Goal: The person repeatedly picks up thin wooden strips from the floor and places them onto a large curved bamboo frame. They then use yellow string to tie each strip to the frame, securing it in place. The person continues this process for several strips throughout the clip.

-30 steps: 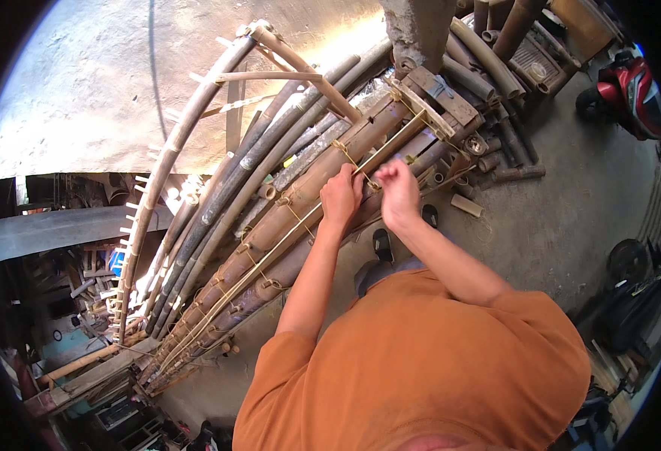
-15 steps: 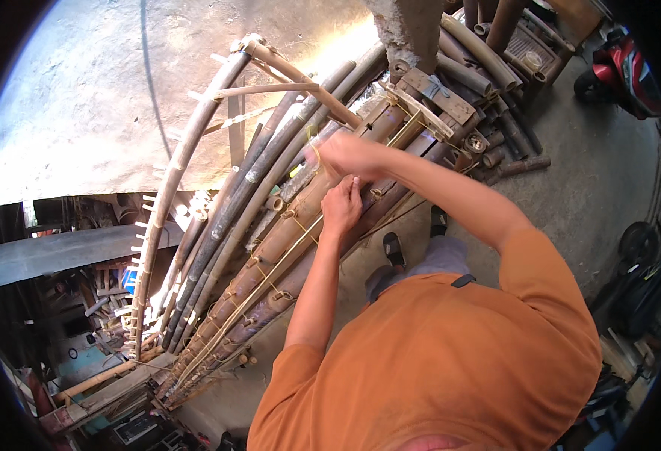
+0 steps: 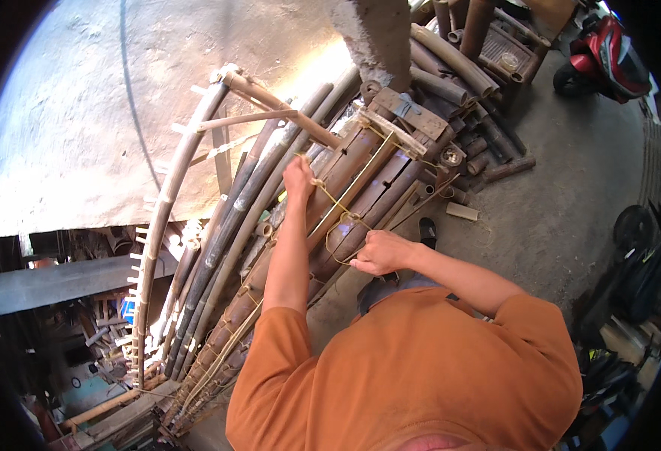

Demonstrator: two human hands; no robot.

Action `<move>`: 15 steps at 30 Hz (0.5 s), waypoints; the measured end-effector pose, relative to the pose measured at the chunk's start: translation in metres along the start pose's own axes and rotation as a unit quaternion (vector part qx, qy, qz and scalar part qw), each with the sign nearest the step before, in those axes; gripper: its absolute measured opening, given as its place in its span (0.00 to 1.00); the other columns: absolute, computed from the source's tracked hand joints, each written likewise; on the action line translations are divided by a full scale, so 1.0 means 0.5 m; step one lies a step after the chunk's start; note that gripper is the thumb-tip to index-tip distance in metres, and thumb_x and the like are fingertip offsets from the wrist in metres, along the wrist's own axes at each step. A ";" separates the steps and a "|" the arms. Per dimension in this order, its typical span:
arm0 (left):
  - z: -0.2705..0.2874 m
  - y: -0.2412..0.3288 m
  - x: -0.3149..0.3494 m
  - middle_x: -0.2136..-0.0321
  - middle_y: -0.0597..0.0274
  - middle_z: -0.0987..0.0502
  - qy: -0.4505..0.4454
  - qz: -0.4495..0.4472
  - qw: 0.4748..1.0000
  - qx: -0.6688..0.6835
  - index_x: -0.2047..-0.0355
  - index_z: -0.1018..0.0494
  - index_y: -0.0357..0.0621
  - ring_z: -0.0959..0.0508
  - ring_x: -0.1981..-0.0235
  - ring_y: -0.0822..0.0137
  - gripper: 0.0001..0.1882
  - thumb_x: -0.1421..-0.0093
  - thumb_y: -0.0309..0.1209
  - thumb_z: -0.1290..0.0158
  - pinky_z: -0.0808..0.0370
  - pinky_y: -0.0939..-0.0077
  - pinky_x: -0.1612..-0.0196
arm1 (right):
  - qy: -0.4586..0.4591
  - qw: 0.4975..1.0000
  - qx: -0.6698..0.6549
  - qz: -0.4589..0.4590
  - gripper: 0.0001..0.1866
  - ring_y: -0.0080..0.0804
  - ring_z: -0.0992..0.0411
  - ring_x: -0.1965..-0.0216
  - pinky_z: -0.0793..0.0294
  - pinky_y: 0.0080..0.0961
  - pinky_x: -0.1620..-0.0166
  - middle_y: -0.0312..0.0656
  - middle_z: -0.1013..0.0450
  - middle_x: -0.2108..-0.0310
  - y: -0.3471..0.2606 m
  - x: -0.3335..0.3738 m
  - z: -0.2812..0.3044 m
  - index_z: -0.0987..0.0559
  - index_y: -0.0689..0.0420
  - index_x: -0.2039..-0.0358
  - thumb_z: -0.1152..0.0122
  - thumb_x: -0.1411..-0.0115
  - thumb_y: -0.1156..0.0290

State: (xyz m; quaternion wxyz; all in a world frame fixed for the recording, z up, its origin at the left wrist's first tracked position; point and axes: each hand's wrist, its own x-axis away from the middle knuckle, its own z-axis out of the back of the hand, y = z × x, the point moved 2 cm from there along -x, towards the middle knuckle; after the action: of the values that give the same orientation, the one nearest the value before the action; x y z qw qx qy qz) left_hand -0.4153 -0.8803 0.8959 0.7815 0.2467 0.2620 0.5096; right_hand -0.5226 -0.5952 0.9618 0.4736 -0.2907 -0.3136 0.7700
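Observation:
A yellowish cord (image 3: pixel 332 198) stretches across two thick brown bamboo poles, with a loop hanging over the nearer one. My left hand (image 3: pixel 299 177) is closed on one part of the cord beside the farther bamboo pole (image 3: pixel 343 161). Low on the near side, my right hand (image 3: pixel 380 253) grips the lower part of the loop, by the nearer bamboo pole (image 3: pixel 389 184). Between the poles runs a thin pale strip (image 3: pixel 362 177). More cord ties wrap the poles toward the lower left. A wooden crosspiece (image 3: pixel 392 131) spans their upper right ends.
A curved bamboo frame with pegs (image 3: pixel 166 201) rises at the left. Dark bamboo poles (image 3: pixel 229 222) lean behind the tied ones. Stacked bamboo tubes (image 3: pixel 458 62) and a red motorbike (image 3: pixel 608 60) stand at the far right. A short bamboo piece (image 3: pixel 462 212) lies on the concrete floor.
My hands were close together over the poles and are now apart. The left has moved up and left, the right down and nearer me, with the cord spread between them.

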 end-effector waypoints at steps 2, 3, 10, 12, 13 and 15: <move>-0.030 0.028 -0.019 0.70 0.43 0.20 -0.061 -0.029 0.984 -0.165 0.64 0.22 0.40 0.20 0.67 0.46 0.15 0.36 0.37 0.54 0.25 0.53 0.62 | 0.034 0.998 -0.043 0.012 0.21 0.52 0.30 0.79 0.30 0.41 0.70 0.51 0.32 0.86 0.012 0.013 0.011 0.25 0.60 0.86 0.46 0.41 0.60; -0.022 0.082 -0.029 0.67 0.40 0.21 -0.130 -0.026 0.966 -0.222 0.63 0.22 0.40 0.21 0.62 0.41 0.16 0.37 0.38 0.53 0.26 0.48 0.58 | 0.070 0.994 -0.087 -0.021 0.19 0.50 0.30 0.78 0.30 0.40 0.70 0.50 0.31 0.85 0.029 0.034 0.026 0.25 0.60 0.85 0.45 0.42 0.62; -0.082 0.407 0.093 0.67 0.40 0.21 -0.210 -0.049 0.974 -0.066 0.61 0.25 0.40 0.21 0.62 0.43 0.14 0.37 0.38 0.51 0.29 0.51 0.54 | 0.266 0.811 -0.339 -0.396 0.13 0.30 0.28 0.58 0.29 0.29 0.54 0.45 0.25 0.59 0.271 0.169 0.095 0.23 0.62 0.58 0.47 0.41 0.70; -0.151 0.402 0.140 0.67 0.41 0.21 -0.158 -0.045 0.985 -0.055 0.60 0.26 0.42 0.21 0.63 0.45 0.12 0.38 0.37 0.50 0.34 0.50 0.54 | 0.373 0.561 -0.640 -0.370 0.14 0.30 0.30 0.55 0.33 0.30 0.48 0.41 0.27 0.59 0.278 0.173 0.134 0.26 0.56 0.55 0.49 0.38 0.65; -0.172 0.408 0.147 0.66 0.42 0.20 -0.137 -0.021 0.988 -0.067 0.59 0.27 0.42 0.21 0.62 0.46 0.13 0.38 0.37 0.49 0.36 0.50 0.53 | 0.414 0.389 -0.755 -0.329 0.13 0.30 0.30 0.55 0.34 0.30 0.47 0.41 0.27 0.60 0.289 0.179 0.146 0.27 0.53 0.55 0.50 0.37 0.63; -0.186 0.411 0.145 0.65 0.46 0.20 -0.099 0.006 0.991 -0.090 0.59 0.28 0.44 0.21 0.61 0.48 0.12 0.39 0.36 0.48 0.39 0.50 0.54 | 0.517 0.336 -0.734 -0.285 0.11 0.30 0.31 0.56 0.33 0.32 0.47 0.39 0.28 0.62 0.221 0.162 0.217 0.27 0.52 0.57 0.51 0.36 0.63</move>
State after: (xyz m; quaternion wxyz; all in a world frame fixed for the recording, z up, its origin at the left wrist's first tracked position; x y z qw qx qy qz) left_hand -0.5890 -0.7282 0.9495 0.8195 0.2259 0.1353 0.5090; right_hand -0.6949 -0.5830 0.9343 0.3274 -0.7543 -0.5079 -0.2567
